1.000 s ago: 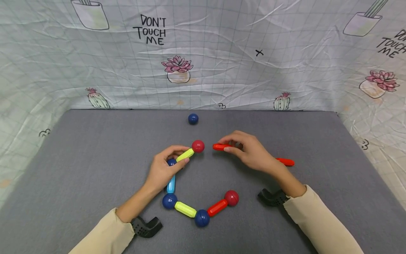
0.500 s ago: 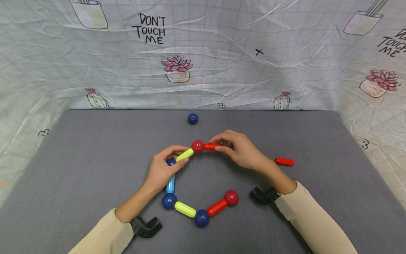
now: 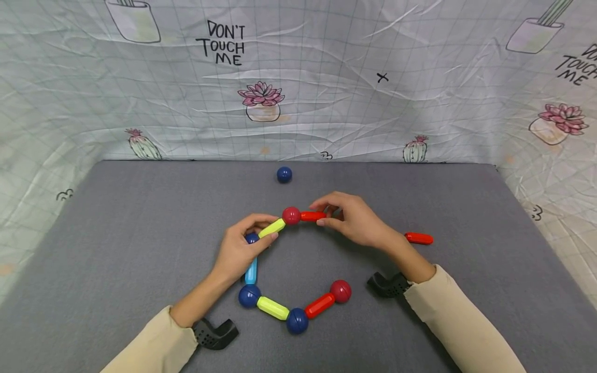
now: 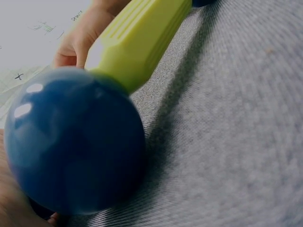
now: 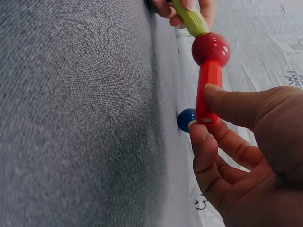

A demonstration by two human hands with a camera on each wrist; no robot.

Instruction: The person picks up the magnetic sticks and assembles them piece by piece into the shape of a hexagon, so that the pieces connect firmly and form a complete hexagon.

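Observation:
A chain of magnetic rods and balls curves across the table in the head view. My left hand (image 3: 242, 243) pinches a yellow-green rod (image 3: 272, 227) between thumb and fingers. A blue ball (image 3: 252, 238) at that rod's near end is partly covered by the hand. At its far end sits a red ball (image 3: 291, 215), and a red rod (image 3: 311, 216) meets this ball from the right. My right hand (image 3: 356, 220) holds the red rod by its free end; in the right wrist view the thumb lies on the rod (image 5: 209, 90).
From the left hand the chain runs on through a light blue rod (image 3: 251, 272), a blue ball (image 3: 250, 296), another yellow-green rod (image 3: 272, 307), a blue ball (image 3: 297, 320) and a red rod (image 3: 320, 305) to a red ball (image 3: 340, 291). A loose blue ball (image 3: 284, 174) and red rod (image 3: 419, 238) lie apart.
My right hand has moved left with the red rod, whose tip now touches the red ball. Its fingers have slid back toward the rod's right end. The left hand stays in place.

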